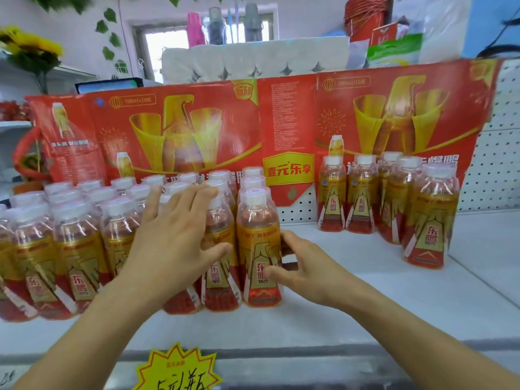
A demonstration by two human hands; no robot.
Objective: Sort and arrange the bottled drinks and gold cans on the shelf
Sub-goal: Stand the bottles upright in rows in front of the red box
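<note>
- The white shelf (pixel 351 299) carried everything, with a white pegboard back panel (pixel 495 153) behind it.
- A flattened red and gold cardboard sheet (pixel 287 114) stood along the shelf's back edge, printed with the same bottle design.
- A big block of bottled drinks (pixel 70 237), clear with white caps and gold and red labels, filled the shelf's left end in several rows from front to back.
- A smaller cluster of bottles (pixel 388 198) stood toward the back right corner, well apart from the big block, with bare shelf between.
- My left hand (pixel 174 240) lay spread over the front rows of the big block, fingers straight and relaxed against the bottle shoulders, thumb out to the right, gripping nothing.
- My right hand (pixel 304 266) was at the block's right end, thumb and fingers curled round the front corner bottle (pixel 260 243), which stood upright near the shelf's front edge.
- A yellow starburst price tag (pixel 177 370) hung at the shelf's front edge, its writing partly cut off.
- I saw no gold cans that I could tell apart from the bottles.
</note>
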